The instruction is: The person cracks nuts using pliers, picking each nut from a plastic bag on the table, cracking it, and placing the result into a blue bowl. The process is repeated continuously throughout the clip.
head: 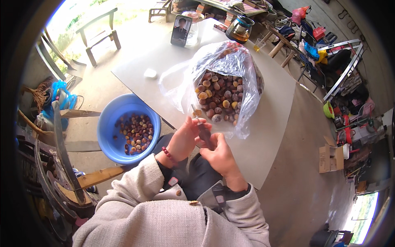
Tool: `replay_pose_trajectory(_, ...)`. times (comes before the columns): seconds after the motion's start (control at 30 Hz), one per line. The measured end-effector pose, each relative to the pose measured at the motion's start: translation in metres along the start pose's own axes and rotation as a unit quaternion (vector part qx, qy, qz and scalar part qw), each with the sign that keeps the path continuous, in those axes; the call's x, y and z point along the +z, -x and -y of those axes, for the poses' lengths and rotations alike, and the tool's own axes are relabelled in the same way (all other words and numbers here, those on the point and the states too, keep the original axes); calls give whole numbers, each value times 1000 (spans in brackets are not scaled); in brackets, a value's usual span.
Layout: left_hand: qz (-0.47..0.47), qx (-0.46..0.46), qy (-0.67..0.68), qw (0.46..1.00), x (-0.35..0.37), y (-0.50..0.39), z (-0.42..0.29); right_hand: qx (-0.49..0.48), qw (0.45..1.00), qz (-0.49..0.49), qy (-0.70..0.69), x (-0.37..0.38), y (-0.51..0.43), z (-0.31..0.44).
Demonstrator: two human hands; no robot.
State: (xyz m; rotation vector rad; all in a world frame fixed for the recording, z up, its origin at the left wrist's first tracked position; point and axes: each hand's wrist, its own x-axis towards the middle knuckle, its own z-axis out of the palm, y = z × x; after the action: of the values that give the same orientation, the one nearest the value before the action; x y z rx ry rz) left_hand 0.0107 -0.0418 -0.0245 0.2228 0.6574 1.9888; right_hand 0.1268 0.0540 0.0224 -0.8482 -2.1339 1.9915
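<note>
My right hand [218,155] grips a tool with a dark handle [205,134] and a narrow metal shaft, angled up and away from me. Close against the shaft is my left hand [182,139], its fingers curled; whether they pinch something is hidden. A small shiny amber piece [196,111] shows just beyond the fingertips, too blurred to name. Past both hands, an open clear plastic bag [251,114] lies on the table, filled with round brown and yellowish fruits or nuts [219,92]. More of these fill the bottom of a blue plastic basin [106,132] to my left.
The grey tabletop [271,148] bears a propped phone [180,31], a glass teapot [240,29], a small cup [259,45] and a white object [150,73]. Wooden chairs [98,37] stand around it. Clutter and a cardboard box [330,156] line the right wall.
</note>
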Motion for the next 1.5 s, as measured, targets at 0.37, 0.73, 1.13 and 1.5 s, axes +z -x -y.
replay_pose_trajectory(0.37, 117, -122, -42, 985, -1, 10, -15, 129, 907, 226, -331, -30, 7, 10)
replay_pose_trajectory(0.73, 127, -117, -55, 983, 5, 12, -13, 122, 894, 248, -353, -31, 10, 8)
replay_pose_trajectory(1.13, 188, -86, -99, 973, 3, 10, -10, 148, 882, 243, -376, -31, 12, 3)
replay_pose_trajectory(1.5, 168, -45, 126, 977, -16, 9, 19, 130, 981, 138, 28, -19, 15, 30)
